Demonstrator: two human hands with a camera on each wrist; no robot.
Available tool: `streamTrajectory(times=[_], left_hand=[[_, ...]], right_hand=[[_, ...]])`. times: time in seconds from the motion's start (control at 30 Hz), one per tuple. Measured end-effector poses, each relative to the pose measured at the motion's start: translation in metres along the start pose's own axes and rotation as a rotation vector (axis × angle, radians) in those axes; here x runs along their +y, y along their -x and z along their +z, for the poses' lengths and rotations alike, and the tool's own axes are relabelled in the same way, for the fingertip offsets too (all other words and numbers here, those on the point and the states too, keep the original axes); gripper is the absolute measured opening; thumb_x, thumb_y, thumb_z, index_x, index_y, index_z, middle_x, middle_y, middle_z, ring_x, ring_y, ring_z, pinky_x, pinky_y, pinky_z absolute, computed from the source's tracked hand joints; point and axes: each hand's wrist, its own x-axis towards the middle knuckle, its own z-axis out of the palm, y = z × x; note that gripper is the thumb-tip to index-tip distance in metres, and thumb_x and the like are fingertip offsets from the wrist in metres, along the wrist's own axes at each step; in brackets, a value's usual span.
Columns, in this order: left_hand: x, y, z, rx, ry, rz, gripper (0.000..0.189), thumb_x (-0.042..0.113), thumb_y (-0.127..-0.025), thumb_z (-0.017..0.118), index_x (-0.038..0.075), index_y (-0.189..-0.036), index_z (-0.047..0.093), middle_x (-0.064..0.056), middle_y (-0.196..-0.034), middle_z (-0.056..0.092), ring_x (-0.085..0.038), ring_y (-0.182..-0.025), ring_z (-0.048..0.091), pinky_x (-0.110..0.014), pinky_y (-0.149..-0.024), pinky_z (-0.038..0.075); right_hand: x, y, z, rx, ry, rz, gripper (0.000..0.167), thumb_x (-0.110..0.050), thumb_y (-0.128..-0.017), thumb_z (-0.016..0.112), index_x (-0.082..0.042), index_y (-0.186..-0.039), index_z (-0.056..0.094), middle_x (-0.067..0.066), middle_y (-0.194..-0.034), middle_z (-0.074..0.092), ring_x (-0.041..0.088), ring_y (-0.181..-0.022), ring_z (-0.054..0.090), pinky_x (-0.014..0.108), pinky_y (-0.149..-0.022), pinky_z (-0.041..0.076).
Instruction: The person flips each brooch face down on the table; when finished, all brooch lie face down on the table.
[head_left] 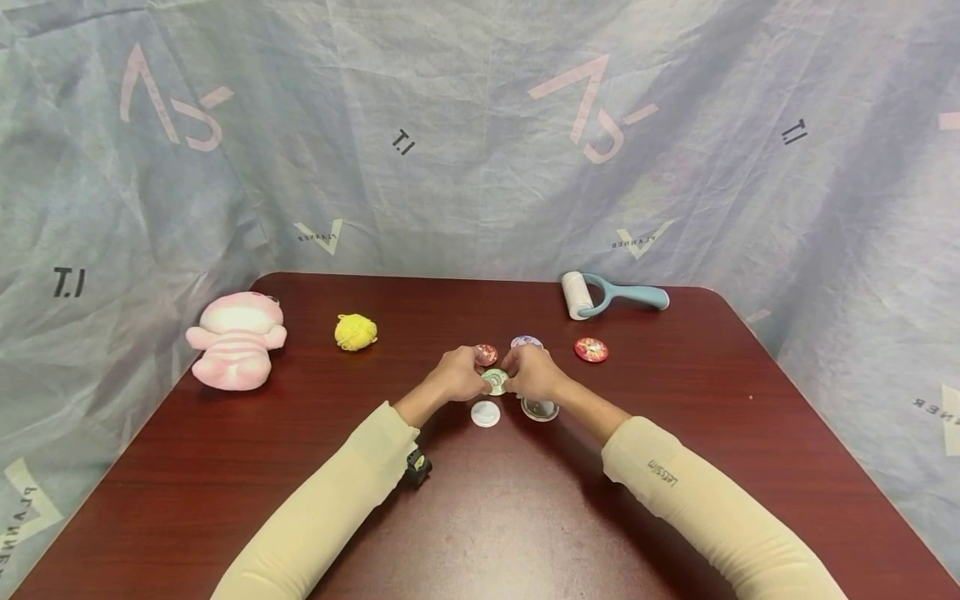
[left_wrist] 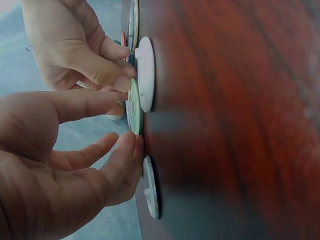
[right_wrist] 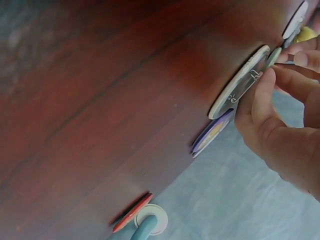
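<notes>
A round green pin badge [head_left: 494,382] is held by its edges between my two hands, just above the table. My left hand [head_left: 459,375] pinches one side, thumb and fingertips at the rim. The right hand [head_left: 532,374] has its thumb and finger on the opposite side. In front lie a white round piece [head_left: 486,414] and a larger badge turned face down [head_left: 540,409], its pin showing in the right wrist view. Beyond the hands are a red badge [head_left: 487,355] and a purple badge [head_left: 527,342], both partly hidden by the hands.
Another red badge [head_left: 592,350] lies to the right, near a lint roller [head_left: 615,295] with a blue handle. A yellow ball of yarn [head_left: 356,332] and a pink plush toy [head_left: 237,340] are on the left of the dark red table [head_left: 480,517]. Grey cloth hangs behind.
</notes>
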Motion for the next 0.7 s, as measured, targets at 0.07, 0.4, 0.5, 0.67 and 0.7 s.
streamTrajectory(times=[0.07, 0.4, 0.5, 0.67, 0.7], left_hand=[[-0.0009, -0.0007, 0.0011, 0.001, 0.002, 0.006, 0.038, 0.007, -0.075, 0.078, 0.005, -0.111, 0.069, -0.005, -0.092, 0.068, -0.020, -0.087, 0.061, -0.032, -0.076, 0.050], [-0.0026, 0.0000, 0.0030, 0.038, 0.048, 0.047, 0.037, 0.002, -0.076, 0.074, 0.005, -0.113, 0.068, -0.010, -0.106, 0.071, -0.026, -0.103, 0.064, -0.037, -0.088, 0.050], [-0.0035, 0.0007, 0.0020, 0.057, 0.079, 0.052, 0.035, 0.000, -0.077, 0.072, 0.004, -0.112, 0.069, -0.009, -0.109, 0.071, -0.026, -0.107, 0.064, -0.038, -0.091, 0.050], [-0.0068, 0.0001, 0.0021, 0.086, 0.101, 0.040, 0.028, 0.001, -0.077, 0.075, 0.006, -0.104, 0.073, -0.006, -0.103, 0.072, -0.024, -0.100, 0.064, -0.035, -0.085, 0.051], [-0.0073, -0.0001, 0.0022, 0.087, 0.103, 0.036, 0.027, 0.002, -0.077, 0.076, 0.007, -0.103, 0.073, -0.005, -0.101, 0.072, -0.023, -0.095, 0.064, -0.034, -0.083, 0.051]], right_hand=[[-0.0010, 0.0008, -0.0004, -0.003, -0.025, 0.009, 0.021, 0.005, -0.078, 0.071, 0.008, -0.099, 0.065, 0.011, -0.081, 0.069, 0.015, -0.056, 0.067, 0.026, -0.053, 0.056], [0.0065, -0.0029, -0.0012, -0.018, -0.245, 0.140, 0.015, 0.008, -0.078, 0.070, 0.005, -0.090, 0.061, 0.009, -0.072, 0.063, 0.015, -0.059, 0.064, 0.028, -0.057, 0.057], [0.0082, -0.0035, -0.0014, -0.025, -0.292, 0.155, 0.016, 0.009, -0.079, 0.068, 0.007, -0.094, 0.061, 0.010, -0.074, 0.063, 0.015, -0.062, 0.063, 0.029, -0.059, 0.058], [0.0063, 0.0000, -0.0023, -0.040, -0.302, 0.121, 0.014, 0.009, -0.080, 0.064, 0.008, -0.094, 0.062, 0.013, -0.080, 0.066, 0.016, -0.065, 0.064, 0.031, -0.060, 0.058], [0.0056, 0.0012, -0.0029, -0.042, -0.302, 0.111, 0.014, 0.009, -0.080, 0.064, 0.008, -0.095, 0.062, 0.013, -0.081, 0.066, 0.017, -0.065, 0.064, 0.031, -0.060, 0.058]])
